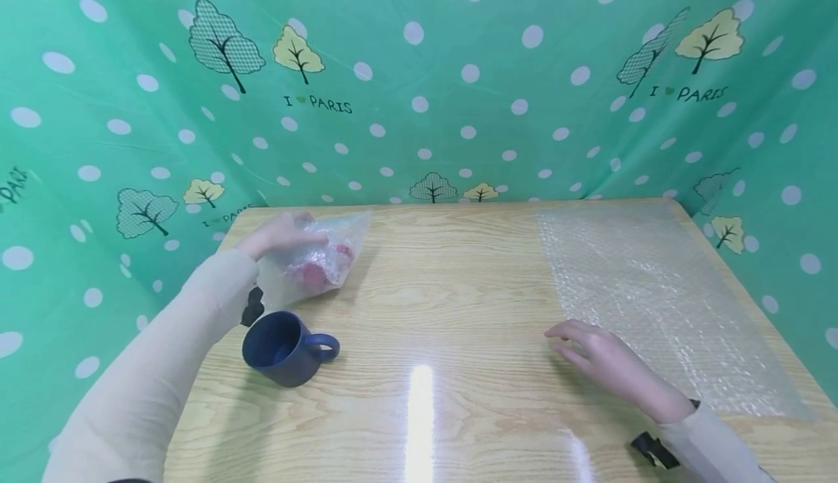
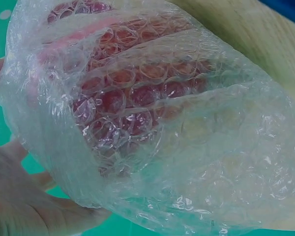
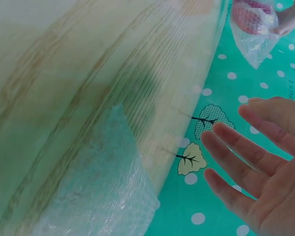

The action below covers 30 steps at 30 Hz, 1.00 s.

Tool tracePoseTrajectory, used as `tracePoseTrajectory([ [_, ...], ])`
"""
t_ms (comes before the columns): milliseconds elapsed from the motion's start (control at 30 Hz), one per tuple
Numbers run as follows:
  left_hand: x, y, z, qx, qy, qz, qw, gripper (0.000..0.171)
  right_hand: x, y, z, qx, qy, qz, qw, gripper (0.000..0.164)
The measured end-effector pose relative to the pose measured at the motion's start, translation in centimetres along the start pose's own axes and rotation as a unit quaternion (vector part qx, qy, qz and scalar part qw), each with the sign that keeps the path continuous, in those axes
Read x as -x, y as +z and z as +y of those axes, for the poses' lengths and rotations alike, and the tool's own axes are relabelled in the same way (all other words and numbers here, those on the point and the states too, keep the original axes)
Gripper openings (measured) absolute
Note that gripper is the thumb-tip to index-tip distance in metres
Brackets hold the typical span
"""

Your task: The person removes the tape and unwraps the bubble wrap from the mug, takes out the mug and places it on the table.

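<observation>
At the table's far left, my left hand (image 1: 280, 236) holds a bubble-wrapped bundle (image 1: 330, 254) from its far side. A red and pink thing (image 2: 142, 91) shows through the clear bubbles in the left wrist view, its shape blurred by the folds. Loose wrap trails off one end of the bundle. My right hand (image 1: 605, 366) hovers over the right half of the table, fingers loosely bent and holding nothing. Spread fingers (image 3: 246, 162) show in the right wrist view. Near it lies a flat sheet of bubble wrap (image 1: 641, 286).
A dark blue mug (image 1: 288, 359) stands in front of the bundle, near my left forearm, its handle pointing right. The wooden table (image 1: 452, 286) is enclosed at the back and sides by a green dotted curtain (image 1: 445, 46).
</observation>
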<state>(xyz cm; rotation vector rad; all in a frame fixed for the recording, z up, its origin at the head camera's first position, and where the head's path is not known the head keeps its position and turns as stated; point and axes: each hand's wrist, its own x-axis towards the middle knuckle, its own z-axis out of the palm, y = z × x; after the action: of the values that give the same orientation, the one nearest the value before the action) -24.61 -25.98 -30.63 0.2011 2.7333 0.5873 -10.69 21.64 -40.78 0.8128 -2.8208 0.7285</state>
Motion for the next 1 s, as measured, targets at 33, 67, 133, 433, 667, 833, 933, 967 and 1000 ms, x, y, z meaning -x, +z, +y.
tracePoseTrajectory([
  [33,-0.1,0.0,0.2,0.000,0.001,-0.001,1.0000,0.073,0.0,0.0,0.0,-0.001,0.001,-0.001,1.000,0.021],
  [67,-0.1,-0.1,0.4,0.001,0.001,-0.003,1.0000,0.073,0.0,0.0,0.0,-0.001,0.002,-0.001,1.000,0.021],
  [133,-0.2,-0.1,0.8,-0.001,0.002,-0.006,1.0000,0.074,0.0,0.0,0.0,-0.003,0.003,-0.003,1.000,0.021],
  [433,-1.0,0.3,3.6,-0.025,0.001,-0.018,0.9995,0.072,0.0,-0.2,-0.1,-0.005,0.008,-0.008,1.000,0.021],
  [667,-1.8,1.3,6.1,-0.043,0.039,-0.019,0.9981,0.067,0.0,-0.1,-0.1,-0.004,0.004,-0.004,1.000,0.021],
  [833,-2.0,1.9,8.1,-0.039,0.046,-0.032,0.9977,0.067,0.0,-0.1,-0.1,-0.006,0.006,-0.005,1.000,0.021],
  [933,-2.2,2.3,9.2,-0.038,0.057,-0.035,0.9970,0.067,0.0,-0.1,-0.1,-0.004,0.005,-0.004,1.000,0.021],
  [967,-2.2,2.4,9.5,-0.037,0.061,-0.036,0.9968,0.067,0.0,-0.1,-0.1,-0.003,0.003,-0.002,1.000,0.021],
  [1000,-2.3,2.6,9.9,-0.038,0.064,-0.036,0.9966,0.067,0.0,-0.1,-0.1,-0.001,0.001,0.000,1.000,0.021],
])
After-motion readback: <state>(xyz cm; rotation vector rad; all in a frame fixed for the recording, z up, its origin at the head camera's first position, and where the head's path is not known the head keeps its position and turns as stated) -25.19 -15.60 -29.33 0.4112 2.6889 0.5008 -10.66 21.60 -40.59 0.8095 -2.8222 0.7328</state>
